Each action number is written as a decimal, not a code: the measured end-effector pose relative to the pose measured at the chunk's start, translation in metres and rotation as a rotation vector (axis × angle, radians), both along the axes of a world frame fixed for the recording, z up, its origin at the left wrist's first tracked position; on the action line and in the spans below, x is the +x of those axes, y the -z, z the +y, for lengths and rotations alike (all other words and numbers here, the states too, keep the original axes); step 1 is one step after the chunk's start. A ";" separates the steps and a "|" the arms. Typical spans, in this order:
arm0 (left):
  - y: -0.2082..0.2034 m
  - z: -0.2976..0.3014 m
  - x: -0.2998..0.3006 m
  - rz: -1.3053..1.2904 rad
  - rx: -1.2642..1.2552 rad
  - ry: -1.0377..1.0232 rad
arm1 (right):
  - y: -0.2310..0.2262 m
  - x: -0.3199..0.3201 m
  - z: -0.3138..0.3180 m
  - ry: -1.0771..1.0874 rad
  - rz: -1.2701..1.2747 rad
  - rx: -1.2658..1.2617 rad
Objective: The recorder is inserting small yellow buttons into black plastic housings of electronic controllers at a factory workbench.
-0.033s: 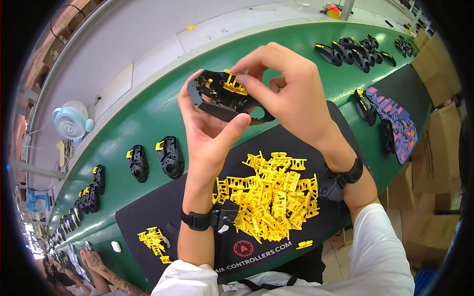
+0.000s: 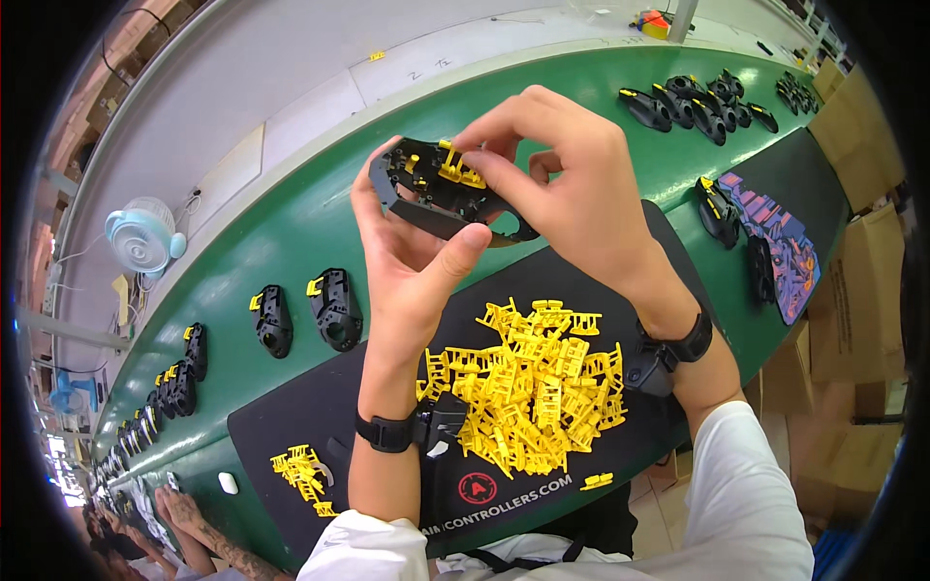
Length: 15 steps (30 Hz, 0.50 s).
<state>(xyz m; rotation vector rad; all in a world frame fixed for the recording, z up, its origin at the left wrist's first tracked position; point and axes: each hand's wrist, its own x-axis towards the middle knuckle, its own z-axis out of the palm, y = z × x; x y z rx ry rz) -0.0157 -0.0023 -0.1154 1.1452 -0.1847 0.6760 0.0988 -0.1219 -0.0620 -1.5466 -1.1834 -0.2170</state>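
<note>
My left hand (image 2: 405,257) holds a black controller shell (image 2: 426,208) from below, thumb along its near edge, hollow inside facing up. With thumb and fingertips, my right hand (image 2: 557,169) pinches a yellow plastic bracket (image 2: 453,167) at the shell's far inner side. Its far end sticks up; the fingertips hide part of it. Another small bit of yellow (image 2: 412,163) shows inside the shell's left end. Under my hands, a heap of loose yellow brackets (image 2: 533,387) lies on a black mat (image 2: 387,324).
Black shells with yellow parts (image 2: 334,310) stand in a row along the green table (image 2: 417,116) at left. More shells (image 2: 693,102) lie at far right. A smaller yellow pile (image 2: 302,474) is at near left, by another person's arm (image 2: 208,533). A fan (image 2: 143,237) stands beyond.
The yellow bracket in my right fingertips has tilted slightly within the shell. My left hand and the shell keep nearly the same place.
</note>
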 end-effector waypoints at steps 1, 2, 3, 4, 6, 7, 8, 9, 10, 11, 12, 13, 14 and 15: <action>0.001 -0.001 0.001 -0.004 0.000 0.002 | 0.002 0.002 -0.001 0.013 -0.121 0.019; 0.002 -0.001 0.003 -0.009 0.001 0.000 | 0.003 0.002 -0.002 0.010 -0.127 0.020; 0.000 -0.001 0.001 0.008 -0.006 0.001 | 0.002 0.001 -0.001 0.021 -0.123 0.030; -0.002 -0.001 0.000 0.025 -0.013 0.001 | 0.002 0.000 0.000 0.031 -0.118 0.040; -0.002 -0.001 -0.003 0.031 0.000 -0.016 | 0.003 -0.001 0.001 0.030 -0.138 0.046; -0.002 0.000 -0.004 0.036 0.008 -0.018 | 0.004 0.000 0.002 0.043 -0.158 0.045; -0.001 0.001 -0.005 0.033 0.063 -0.033 | 0.004 0.001 0.003 0.038 -0.156 0.048; 0.000 0.001 -0.004 0.039 0.057 -0.034 | 0.006 0.001 0.002 0.024 -0.167 0.046; 0.000 0.000 -0.004 0.040 0.039 -0.030 | 0.007 0.001 0.001 0.010 -0.179 0.045; 0.000 0.000 -0.004 0.041 0.020 -0.026 | 0.008 0.002 0.001 0.007 -0.173 0.038; -0.001 -0.001 -0.004 0.046 0.049 -0.068 | 0.008 0.002 0.002 -0.011 -0.161 0.051; -0.002 0.002 -0.005 0.049 0.048 -0.075 | 0.009 0.003 0.002 -0.028 -0.150 0.064; -0.004 0.009 -0.007 0.059 0.037 0.012 | 0.011 0.008 0.006 -0.034 -0.148 0.063; -0.006 0.011 -0.010 0.070 0.028 0.101 | 0.015 0.014 0.010 -0.171 -0.048 0.077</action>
